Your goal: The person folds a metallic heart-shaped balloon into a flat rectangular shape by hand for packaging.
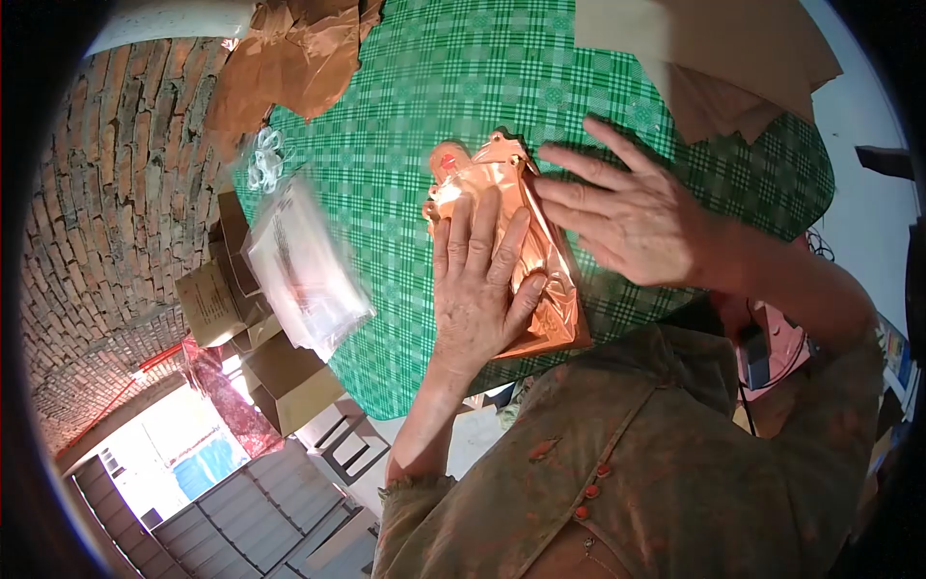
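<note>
A shiny copper-orange packet with a scalloped far edge and small round metal-like bits lies on the table, its glossy film creased; what is inside is not shown. My left hand rests flat on it, fingers extended toward the far end. Just right of the packet, my right hand has its fingers spread and holds nothing, fingertips near the packet's right edge. A rounded orange tab with a red mark sticks out at the packet's far left.
Green checked cloth covers the table. Clear plastic bags lie at its left edge, below a bundle of white string. Brown paper sits far left, cardboard sheets far right. Cardboard boxes stand beside the table.
</note>
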